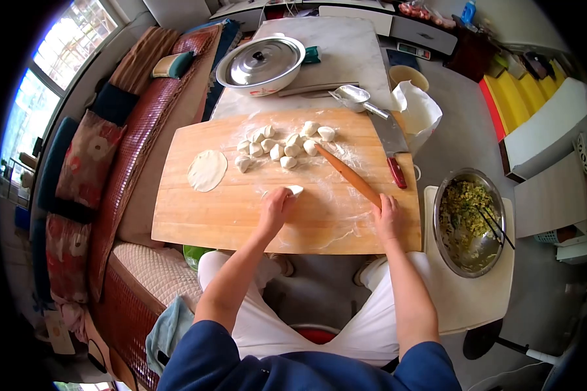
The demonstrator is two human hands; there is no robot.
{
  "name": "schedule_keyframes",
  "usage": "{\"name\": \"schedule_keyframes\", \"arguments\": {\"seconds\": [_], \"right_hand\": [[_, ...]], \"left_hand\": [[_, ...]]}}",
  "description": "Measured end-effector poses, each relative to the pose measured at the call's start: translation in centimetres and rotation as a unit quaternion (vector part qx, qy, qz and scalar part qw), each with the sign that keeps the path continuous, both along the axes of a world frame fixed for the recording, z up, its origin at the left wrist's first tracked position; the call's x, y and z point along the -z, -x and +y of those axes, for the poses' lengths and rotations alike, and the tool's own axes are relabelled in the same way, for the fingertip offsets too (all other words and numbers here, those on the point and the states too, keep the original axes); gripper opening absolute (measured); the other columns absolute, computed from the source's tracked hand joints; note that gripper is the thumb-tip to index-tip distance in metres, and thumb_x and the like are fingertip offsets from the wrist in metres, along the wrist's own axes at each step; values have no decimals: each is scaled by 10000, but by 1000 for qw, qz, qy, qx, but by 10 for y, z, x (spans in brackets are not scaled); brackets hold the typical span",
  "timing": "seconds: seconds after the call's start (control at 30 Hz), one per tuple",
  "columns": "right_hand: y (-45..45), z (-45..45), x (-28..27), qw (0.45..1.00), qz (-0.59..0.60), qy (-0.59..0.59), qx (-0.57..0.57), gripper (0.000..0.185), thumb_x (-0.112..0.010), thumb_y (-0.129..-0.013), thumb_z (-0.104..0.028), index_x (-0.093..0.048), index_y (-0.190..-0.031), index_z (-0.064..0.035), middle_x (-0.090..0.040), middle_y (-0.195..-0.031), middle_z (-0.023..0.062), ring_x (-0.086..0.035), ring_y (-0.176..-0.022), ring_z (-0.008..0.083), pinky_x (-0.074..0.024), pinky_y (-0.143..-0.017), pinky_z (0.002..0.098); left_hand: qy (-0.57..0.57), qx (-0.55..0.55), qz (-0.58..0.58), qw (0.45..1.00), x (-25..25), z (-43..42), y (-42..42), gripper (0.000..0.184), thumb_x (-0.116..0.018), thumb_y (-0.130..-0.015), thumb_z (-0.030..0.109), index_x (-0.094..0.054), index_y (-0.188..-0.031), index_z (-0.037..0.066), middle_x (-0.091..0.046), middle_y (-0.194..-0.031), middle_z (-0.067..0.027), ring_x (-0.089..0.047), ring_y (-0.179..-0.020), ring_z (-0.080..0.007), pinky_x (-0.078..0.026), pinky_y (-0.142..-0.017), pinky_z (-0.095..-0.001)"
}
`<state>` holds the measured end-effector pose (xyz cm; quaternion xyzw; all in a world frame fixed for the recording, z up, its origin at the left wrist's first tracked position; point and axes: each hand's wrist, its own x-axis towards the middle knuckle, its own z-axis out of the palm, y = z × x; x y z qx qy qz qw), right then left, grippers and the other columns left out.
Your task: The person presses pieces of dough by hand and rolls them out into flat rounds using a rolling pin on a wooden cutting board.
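My left hand [277,210] is closed at the edge of a small white piece of dough [295,190] on the wooden board [195,218]; the fingers partly cover the dough. With my right hand [388,218] I grip the near end of a wooden rolling pin [347,173], which slants away to the left across the board. Its far tip lies close to a cluster of several floured dough balls [276,152]. A flat round wrapper [207,171] of rolled dough rests on the board's left side.
A red-handled cleaver [396,171] lies along the board's right edge. Behind it are a metal scoop [353,95] and a lidded pot [261,65]. On the right stands a steel bowl [443,251] of chopped filling with dark chopsticks [496,225]. A white bag [419,111] stands beyond the board.
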<state>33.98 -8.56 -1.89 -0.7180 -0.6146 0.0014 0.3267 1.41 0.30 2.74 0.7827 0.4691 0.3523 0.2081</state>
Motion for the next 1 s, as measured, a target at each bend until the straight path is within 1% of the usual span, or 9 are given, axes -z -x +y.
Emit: {"name": "schedule_keyframes", "arguments": {"seconds": [0.1, 0.2, 0.3, 0.33, 0.5, 0.63, 0.73, 0.87, 1.0], "right_hand": [[1, 0, 1, 1000, -3, -6, 2, 363, -725, -840, -186, -597, -1153, -53, -621, -1033, 132, -606, -977, 341, -506, -816, 453], [1, 1, 0, 1000, 2, -3, 7, 365, -724, -838, -195, -599, -1152, -56, -621, -1036, 129, -608, -981, 338, -507, -816, 452], [1, -1, -2, 1000, 4, -7, 8, 365, -722, -841, -199, -602, -1155, -59, -622, -1044, 129, -610, -982, 340, -509, -811, 450], [1, -1, -3, 1000, 5, -8, 8, 364, -721, -842, -201, -604, -1157, -60, -623, -1047, 129, -610, -982, 341, -509, -810, 450], [0, -1, -2, 1000, 4, -6, 7, 369, -716, -847, -200, -604, -1168, -58, -624, -1058, 133, -615, -970, 347, -512, -794, 453], [1, -2, -1, 1000, 16, -12, -4, 376, -721, -848, -213, -611, -1169, -49, -635, -1059, 144, -624, -970, 349, -517, -787, 445], [-12, 3, -3, 994, 94, 14, -50, 370, -741, -834, -238, -644, -1145, -64, -656, -1060, 142, -629, -987, 350, -518, -805, 436], [-13, -21, -40, 976, 95, 120, -156, 355, -782, -791, -270, -694, -1100, -121, -684, -1057, 109, -643, -993, 339, -515, -815, 424], [-4, -8, -39, 963, -58, 149, -215, 359, -772, -788, -357, -710, -1098, -186, -645, -1164, 4, -573, -1132, 249, -412, -987, 438]], "left_hand": [[129, -32, -180, 975, -17, 16, -19, 154, -665, -901, 73, -626, -1023, -12, -709, -896, -161, -659, -680, -312, -519, -681, -352], [186, -49, -225, 955, -8, 26, -21, 198, -664, -902, 76, -619, -1076, -6, -704, -1028, -163, -667, -822, -335, -525, -759, -384], [-41, -131, 10, 990, 8, 24, -29, 282, -673, -898, 86, -603, -1158, 4, -645, -1216, -177, -640, -1035, -344, -513, -867, -417], [57, -125, 12, 990, 19, 22, -34, 381, -679, -898, 143, -577, -1251, 37, -562, -1361, -172, -533, -1256, -334, -438, -1035, -444], [-9, -35, 288, 957, 30, -2, -90, 655, -547, -953, 487, -399, -1502, 163, -361, -1582, -69, -277, -1480, -306, -205, -1216, -482], [-39, 162, 283, 945, 25, -7, -83, 810, -644, -862, 534, -345, -1538, 202, -293, -1619, -41, -205, -1510, -318, -172, -1218, -520], [-65, 207, 363, 906, -1, -14, -48, 834, -647, -859, 559, -322, -1554, 230, -264, -1633, -30, -197, -1514, -306, -162, -1222, -515], [-65, 51, 252, 964, -16, -47, 3, 906, -686, -826, 523, -306, -1553, 139, -272, -1626, -64, -182, -1519, -321, -159, -1220, -523], [20, 76, 270, 960, 2, -79, 14, 898, -648, -849, 537, -304, -1543, 83, -281, -1619, -80, -202, -1510, -329, -177, -1211, -522]]}}
